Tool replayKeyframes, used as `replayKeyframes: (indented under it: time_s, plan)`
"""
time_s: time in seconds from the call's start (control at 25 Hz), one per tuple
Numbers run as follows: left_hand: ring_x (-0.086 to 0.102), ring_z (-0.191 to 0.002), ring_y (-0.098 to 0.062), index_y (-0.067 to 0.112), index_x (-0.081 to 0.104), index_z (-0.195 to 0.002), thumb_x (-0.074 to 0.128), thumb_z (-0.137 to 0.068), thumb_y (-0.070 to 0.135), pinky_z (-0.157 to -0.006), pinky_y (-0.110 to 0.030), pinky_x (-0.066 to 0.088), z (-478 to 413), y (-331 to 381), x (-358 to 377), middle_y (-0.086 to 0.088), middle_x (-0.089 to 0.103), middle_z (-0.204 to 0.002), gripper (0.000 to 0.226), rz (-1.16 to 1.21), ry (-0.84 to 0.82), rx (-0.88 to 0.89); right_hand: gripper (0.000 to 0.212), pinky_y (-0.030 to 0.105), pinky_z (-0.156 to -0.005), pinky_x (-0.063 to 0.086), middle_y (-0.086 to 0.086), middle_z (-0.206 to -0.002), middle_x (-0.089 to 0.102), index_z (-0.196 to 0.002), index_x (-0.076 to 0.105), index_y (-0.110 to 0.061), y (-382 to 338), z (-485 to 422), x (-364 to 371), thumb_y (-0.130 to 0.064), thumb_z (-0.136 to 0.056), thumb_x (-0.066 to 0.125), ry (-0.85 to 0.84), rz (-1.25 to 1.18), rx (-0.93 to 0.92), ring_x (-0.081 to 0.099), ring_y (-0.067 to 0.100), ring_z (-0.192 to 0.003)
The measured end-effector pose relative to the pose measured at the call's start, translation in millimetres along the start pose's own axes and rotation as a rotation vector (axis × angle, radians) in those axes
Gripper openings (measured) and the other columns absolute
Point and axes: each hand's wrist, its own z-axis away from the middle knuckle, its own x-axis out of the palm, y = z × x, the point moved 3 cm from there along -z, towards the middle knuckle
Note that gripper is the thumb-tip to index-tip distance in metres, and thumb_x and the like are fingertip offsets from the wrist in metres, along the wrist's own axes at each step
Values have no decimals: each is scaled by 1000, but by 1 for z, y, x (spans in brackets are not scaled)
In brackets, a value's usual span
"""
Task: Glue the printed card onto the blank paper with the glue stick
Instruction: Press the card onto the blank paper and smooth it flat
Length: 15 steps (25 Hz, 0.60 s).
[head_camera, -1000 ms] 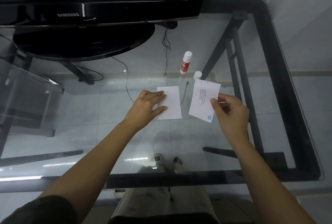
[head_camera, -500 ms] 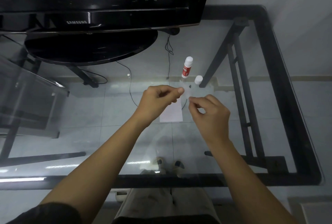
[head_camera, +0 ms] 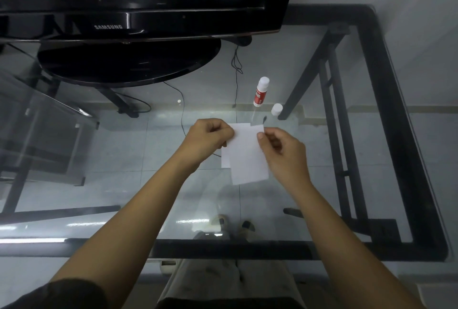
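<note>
I hold the printed card above the glass table with both hands, its plain white back towards me. My left hand pinches its upper left edge and my right hand pinches its upper right edge. Under the card lies the blank paper flat on the glass, mostly covered, with a strip showing at the left and top. The glue stick, white with a red label, stands upright farther back, uncapped. Its white cap sits just right of it.
A black Samsung monitor on a round base fills the back left. The table is glass with a black frame along the right and front edges. Cables hang behind the table. My legs and feet show through the glass.
The card has been turned from print side up to blank side up. My left hand left the blank paper and took hold of the card, which now hangs over the paper.
</note>
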Motion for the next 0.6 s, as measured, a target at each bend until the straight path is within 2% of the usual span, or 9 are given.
replayKeyframes:
  time_s: [0.12, 0.2, 0.28, 0.36, 0.48, 0.6]
  plan:
    - [60, -72, -17, 8, 62, -79, 58, -85, 18, -71, -28, 49, 3, -16, 6, -3, 63, -77, 13, 107, 54, -97, 16, 5, -64, 46, -14, -85, 61, -99, 66, -17, 9, 3, 11, -26, -86, 61, -10, -56, 85, 58, -4, -74]
    - [64, -87, -21, 10, 61, -95, 59, -87, 21, -77, -33, 54, 7, -30, 14, -4, 65, -90, 14, 144, 64, -149, 15, 18, -70, 53, -9, -89, 64, -98, 66, -18, 19, 4, 18, -26, -85, 64, -3, -156, 197, 62, 6, -80]
    - [65, -90, -24, 15, 58, -105, 62, -85, 21, -79, -38, 55, 8, -42, 18, -3, 63, -87, 21, 145, 108, -164, 13, 24, -69, 55, -4, -89, 65, -95, 64, -22, 25, 1, 25, -26, -83, 66, 13, -202, 285, 63, 12, -80]
    - [66, -86, -24, 17, 59, -101, 66, -83, 19, -78, -38, 56, 2, -50, 17, -1, 63, -80, 20, 137, 205, -177, 11, 20, -66, 53, -7, -82, 64, -90, 63, -24, 28, -8, 31, -26, -80, 69, 46, -168, 299, 63, 10, -75]
    - [64, -78, -24, 11, 61, -89, 67, -81, 19, -74, -35, 56, -15, -51, 16, -2, 61, -73, 13, 8, 304, -147, 9, 4, -57, 43, -12, -73, 62, -81, 63, -22, 26, -27, 35, -26, -79, 70, 88, -82, 266, 59, 0, -68]
    - [56, -67, -13, 13, 59, -84, 67, -81, 21, -59, -18, 46, -26, -47, 17, 4, 58, -71, 12, -174, 355, -67, 10, 9, -59, 41, -7, -75, 63, -83, 65, -17, 28, -40, 38, -25, -80, 70, 89, -32, 271, 57, 2, -66]
